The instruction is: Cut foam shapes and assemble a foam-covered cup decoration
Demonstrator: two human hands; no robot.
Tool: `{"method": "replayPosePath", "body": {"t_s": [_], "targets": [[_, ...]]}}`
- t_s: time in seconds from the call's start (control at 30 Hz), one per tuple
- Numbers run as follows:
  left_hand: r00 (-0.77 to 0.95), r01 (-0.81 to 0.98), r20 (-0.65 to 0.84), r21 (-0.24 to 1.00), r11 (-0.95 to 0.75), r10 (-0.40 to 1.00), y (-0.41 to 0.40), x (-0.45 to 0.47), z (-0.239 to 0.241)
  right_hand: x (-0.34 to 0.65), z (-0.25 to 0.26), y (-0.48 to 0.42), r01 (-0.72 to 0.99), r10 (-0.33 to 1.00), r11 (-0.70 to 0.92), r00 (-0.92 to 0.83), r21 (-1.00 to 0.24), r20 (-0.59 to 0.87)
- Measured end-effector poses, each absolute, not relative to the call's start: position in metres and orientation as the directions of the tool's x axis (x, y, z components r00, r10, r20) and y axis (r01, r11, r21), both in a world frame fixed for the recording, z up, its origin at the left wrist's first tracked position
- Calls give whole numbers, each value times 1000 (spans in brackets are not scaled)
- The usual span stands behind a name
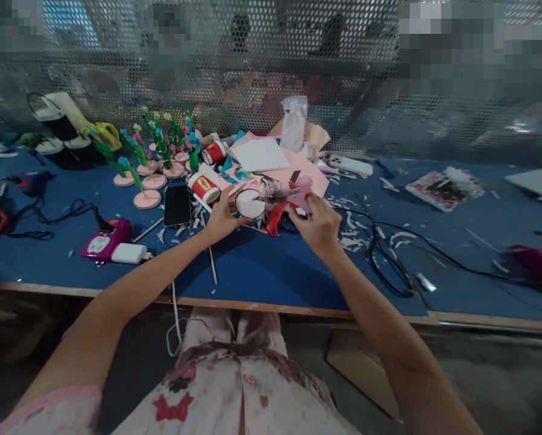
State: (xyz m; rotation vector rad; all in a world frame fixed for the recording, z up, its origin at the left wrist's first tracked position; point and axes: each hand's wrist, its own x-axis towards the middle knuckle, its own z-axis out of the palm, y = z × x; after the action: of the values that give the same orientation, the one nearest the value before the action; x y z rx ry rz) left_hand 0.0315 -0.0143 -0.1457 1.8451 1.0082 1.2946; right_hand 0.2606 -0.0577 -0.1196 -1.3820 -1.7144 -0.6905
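Observation:
My left hand (pixel 223 214) is closed round the edge of a round white piece with a dark rim (pixel 250 203), its flat face turned up towards me. My right hand (pixel 318 223) pinches a pink piece (pixel 301 196) just to the right of it; whether this is paper or foam I cannot tell. Between the hands, something partly clear and grey reaches from the pink piece to the round one, too blurred to name. A red strip (pixel 275 219) hangs beneath it. Close to my left hand lies a red and white paper cup (pixel 203 186).
Several small flower models on pink discs (pixel 147 199) stand at the left. Nearby are a black phone (pixel 177 205), a purple power socket (pixel 106 240), a wooden stick (pixel 211 257) and yellow-handled scissors (pixel 107 136). Paper scraps (pixel 354 232) and a black cable (pixel 374 260) lie at the right.

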Motion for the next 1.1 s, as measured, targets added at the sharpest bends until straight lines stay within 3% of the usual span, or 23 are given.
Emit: {"method": "replayPosePath", "body": {"t_s": [0.23, 1.1], "targets": [[241, 141, 453, 859, -493, 858, -12, 33, -149, 261, -120, -60, 939, 575, 335, -143, -73, 805], [224, 167, 470, 844, -509, 853, -11, 31, -150, 260, -120, -58, 952, 535, 294, -91, -84, 840]]}}
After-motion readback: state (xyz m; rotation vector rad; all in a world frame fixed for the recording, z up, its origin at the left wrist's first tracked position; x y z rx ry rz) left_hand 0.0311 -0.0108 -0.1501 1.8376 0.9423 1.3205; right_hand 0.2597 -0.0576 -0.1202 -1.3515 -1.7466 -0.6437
